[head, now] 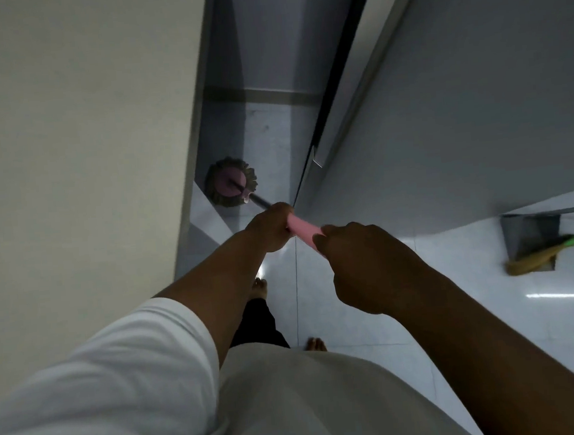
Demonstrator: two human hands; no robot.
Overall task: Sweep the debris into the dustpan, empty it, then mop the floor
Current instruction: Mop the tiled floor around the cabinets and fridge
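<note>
Both clenched round mop handle (302, 231), left hand (270, 227) and right hand (361, 266), mop head (231, 184) on floor (476, 326) left of grey panel (441, 102), broom (523, 264) and dustpan (520, 233) at panel's foot — judged past sweeping, mopping in hand.

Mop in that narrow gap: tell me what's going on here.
A person grips the mop's pink handle with both hands, left hand ahead, right hand behind. The round mop head sits on the floor in the gap between a pale wall and a grey panel. At right, a broom lies across a dustpan, so mopping looks underway.
</note>
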